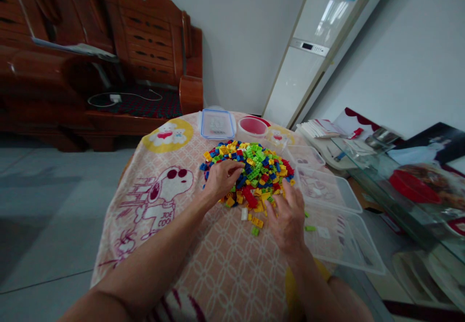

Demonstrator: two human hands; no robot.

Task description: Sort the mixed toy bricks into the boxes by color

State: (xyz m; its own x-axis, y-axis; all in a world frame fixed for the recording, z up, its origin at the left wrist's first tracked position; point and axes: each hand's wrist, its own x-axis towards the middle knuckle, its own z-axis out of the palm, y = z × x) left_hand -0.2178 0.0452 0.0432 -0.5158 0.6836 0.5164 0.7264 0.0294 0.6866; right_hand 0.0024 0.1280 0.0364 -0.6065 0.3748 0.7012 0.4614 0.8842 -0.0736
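A heap of small plastic bricks [254,167] in red, yellow, blue and green lies on a pink cartoon-print cloth [163,201] over a table. My left hand [222,177] rests on the heap's left edge with its fingers curled into the bricks; what they pinch, if anything, is hidden. At the heap's near right edge my right hand [286,218] lies palm down, fingers bent over a few yellow bricks. Loose yellow, green and white bricks [255,224] lie between my two hands.
Clear plastic trays [336,193] line the table's right side. At the back stand a blue-rimmed lid [217,124] and a red-rimmed tub [252,128]. A wooden bench [109,70] is at the far left, a white air conditioner [308,51] behind, a glass table [410,186] at right.
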